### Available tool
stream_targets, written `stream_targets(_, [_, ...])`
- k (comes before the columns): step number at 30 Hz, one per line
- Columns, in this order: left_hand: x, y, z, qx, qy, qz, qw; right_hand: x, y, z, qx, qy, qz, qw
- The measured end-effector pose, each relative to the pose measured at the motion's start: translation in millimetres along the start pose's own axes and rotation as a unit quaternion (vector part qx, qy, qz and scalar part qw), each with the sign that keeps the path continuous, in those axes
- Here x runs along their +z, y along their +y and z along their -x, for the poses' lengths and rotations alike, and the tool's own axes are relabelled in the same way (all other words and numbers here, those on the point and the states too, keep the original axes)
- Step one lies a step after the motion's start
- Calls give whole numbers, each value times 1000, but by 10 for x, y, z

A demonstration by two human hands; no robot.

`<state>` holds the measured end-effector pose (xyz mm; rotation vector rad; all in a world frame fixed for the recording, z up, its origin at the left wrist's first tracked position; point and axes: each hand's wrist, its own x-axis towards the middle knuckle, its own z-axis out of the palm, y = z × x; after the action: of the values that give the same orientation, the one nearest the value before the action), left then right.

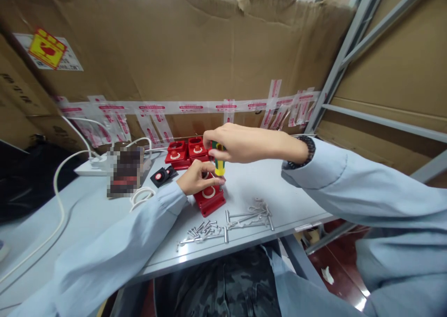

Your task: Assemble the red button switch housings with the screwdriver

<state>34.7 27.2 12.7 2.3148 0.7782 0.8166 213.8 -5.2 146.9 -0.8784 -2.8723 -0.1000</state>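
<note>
My right hand (233, 142) is wrapped round the green and yellow handle of a screwdriver (219, 165). The screwdriver points down at the far right corner of a red box-shaped housing (209, 205) with a white ring on its top. Reaching over that housing, my left hand (199, 177) has its thumb and fingers pinched together close to the screwdriver's tip; what lies between them is too small to make out. Several similar red housings (176, 154) stand just behind. In front on the table lie a pile of loose screws (202, 228) and metal T-shaped rods (226, 233) with thin cords.
Left of the housings are small black pieces (159, 177), a blurred-out flat object (125, 172), a white cable coil (141, 196) and a white power strip (92, 165). A large cardboard box (195, 47) walls off the back. Grey metal shelving (335, 84) rises at right.
</note>
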Motion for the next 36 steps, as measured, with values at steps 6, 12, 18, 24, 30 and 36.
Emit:
stream_targets(6, [-7, 23, 3, -6, 6, -24, 1000, -13, -19, 8, 32, -6, 16, 999])
stream_targets(12, [-42, 70, 22, 16, -8, -14, 1000, 44, 55, 19, 8, -6, -18, 1000])
stream_targets(18, [-59, 86, -14, 48, -46, 12, 998, 33, 3, 45, 28, -1, -27, 999])
stream_targets(24, [-24, 85, -21, 32, -2, -8, 999, 51, 9, 38, 72, 34, 47, 996])
stream_targets(30, [-45, 68, 13, 27, -11, 21, 999, -27, -9, 75, -76, -22, -53, 995])
stream_targets(36, [-18, 91, -28, 32, -9, 45, 998, 24, -42, 30, 42, 23, 25, 999])
